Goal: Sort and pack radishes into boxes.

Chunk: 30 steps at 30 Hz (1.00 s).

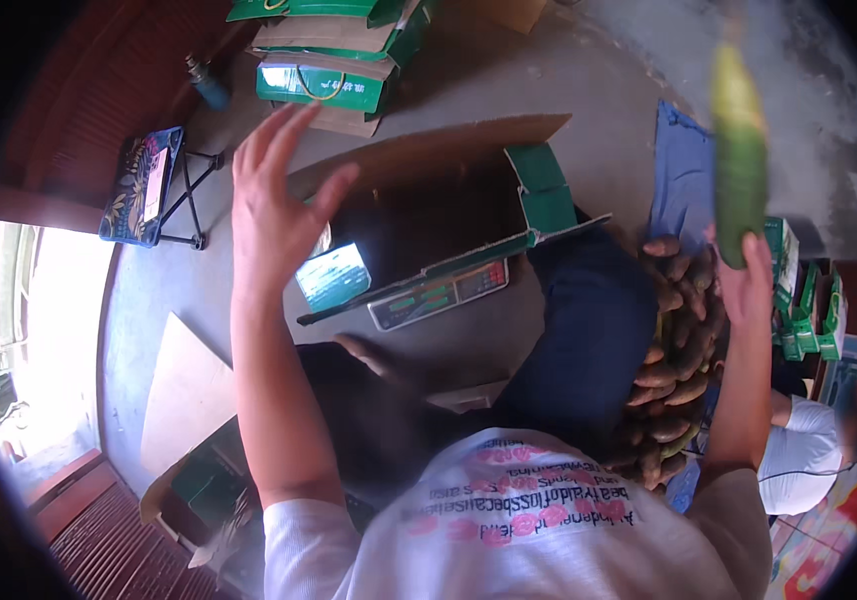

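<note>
My right hand (pixel 746 285) is raised at the right, its fingers closed round the lower end of a long green vegetable (pixel 742 165). The vegetable stands nearly upright, yellow toward its upper end, and is blurred there. My left hand (pixel 277 195) hangs with fingers spread and nothing in it, by the left end of an open cardboard box (pixel 469 256). The box rests on a digital scale (pixel 439 297), whose panel shows along the near side. The box's inside is dark. Below my right hand lies a heap of brown, elongated produce (pixel 684 350).
Green cartons (pixel 334 85) are stacked at the back, near a blue bottle (pixel 209 85). A folding stool (pixel 144 188) stands left. Blue cloth (pixel 682 180) lies right, beyond the heap. Small green boxes (pixel 809 310) and another person (pixel 809 450) are at far right.
</note>
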Each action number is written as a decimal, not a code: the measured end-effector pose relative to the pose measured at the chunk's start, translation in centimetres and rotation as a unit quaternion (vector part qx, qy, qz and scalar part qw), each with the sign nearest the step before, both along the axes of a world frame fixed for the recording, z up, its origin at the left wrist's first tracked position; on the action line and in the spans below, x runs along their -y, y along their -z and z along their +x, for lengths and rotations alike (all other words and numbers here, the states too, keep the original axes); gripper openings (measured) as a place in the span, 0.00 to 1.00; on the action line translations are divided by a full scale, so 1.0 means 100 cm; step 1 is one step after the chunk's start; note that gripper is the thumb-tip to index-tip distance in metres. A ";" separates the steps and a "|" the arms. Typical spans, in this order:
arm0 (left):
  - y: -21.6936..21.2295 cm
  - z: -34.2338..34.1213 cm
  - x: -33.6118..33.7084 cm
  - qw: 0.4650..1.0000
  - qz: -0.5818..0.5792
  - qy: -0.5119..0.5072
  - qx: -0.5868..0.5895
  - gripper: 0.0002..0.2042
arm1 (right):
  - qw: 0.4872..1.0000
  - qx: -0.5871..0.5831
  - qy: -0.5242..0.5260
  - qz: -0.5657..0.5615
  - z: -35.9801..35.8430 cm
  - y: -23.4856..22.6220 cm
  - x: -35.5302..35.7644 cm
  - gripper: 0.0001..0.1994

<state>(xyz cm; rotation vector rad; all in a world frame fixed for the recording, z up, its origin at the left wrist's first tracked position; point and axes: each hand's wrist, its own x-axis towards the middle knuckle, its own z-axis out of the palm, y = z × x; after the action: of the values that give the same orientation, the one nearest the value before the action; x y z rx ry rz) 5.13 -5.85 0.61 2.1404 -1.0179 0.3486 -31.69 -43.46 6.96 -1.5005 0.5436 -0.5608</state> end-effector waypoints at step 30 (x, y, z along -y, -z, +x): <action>0.006 -0.019 -0.031 0.974 0.218 0.046 -0.035 0.14 | 0.399 -0.477 -0.549 -0.559 0.316 0.073 -0.195 0.28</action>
<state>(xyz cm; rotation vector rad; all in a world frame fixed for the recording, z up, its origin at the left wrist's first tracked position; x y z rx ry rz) 3.18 -2.71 0.02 2.4591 -1.2356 -0.0021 -0.04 -23.94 -0.34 -2.9436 -0.3025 1.4876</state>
